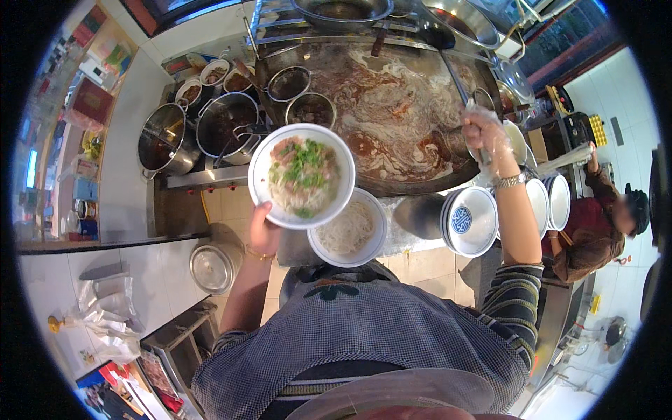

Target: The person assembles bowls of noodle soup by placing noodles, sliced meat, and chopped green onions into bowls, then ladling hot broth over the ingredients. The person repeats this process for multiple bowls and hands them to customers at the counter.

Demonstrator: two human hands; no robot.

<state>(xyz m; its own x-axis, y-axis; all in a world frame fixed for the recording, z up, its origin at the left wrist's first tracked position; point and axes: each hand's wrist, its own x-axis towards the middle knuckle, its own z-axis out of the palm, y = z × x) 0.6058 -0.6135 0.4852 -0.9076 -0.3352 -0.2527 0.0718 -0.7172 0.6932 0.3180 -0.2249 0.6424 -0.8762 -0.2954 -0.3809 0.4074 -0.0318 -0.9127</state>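
My left hand [265, 231] holds a white bowl [255, 184] by its rim, thumb over the edge. Rice noodles, sliced meat and chopped green herbs [307, 160] fill that bowl. Partly beneath it, a second white bowl [381, 231] with plain white noodles [349, 231] sits on the metal ledge. In a clear plastic glove, my right hand [488, 136] grips the handle of a long ladle [454, 76]. The ladle's dark head lies at the far side, above the back edge of a wide pan of simmering brown broth [394, 110].
Stacked white bowls [478, 231] stand at the ledge's right. Steel pots [228, 102], small containers of condiments [214, 72] and strainer baskets [311, 109] crowd the left. A basin [344, 10] rests on the back rack. A co-worker [598, 226] stands at right, holding clear plastic.
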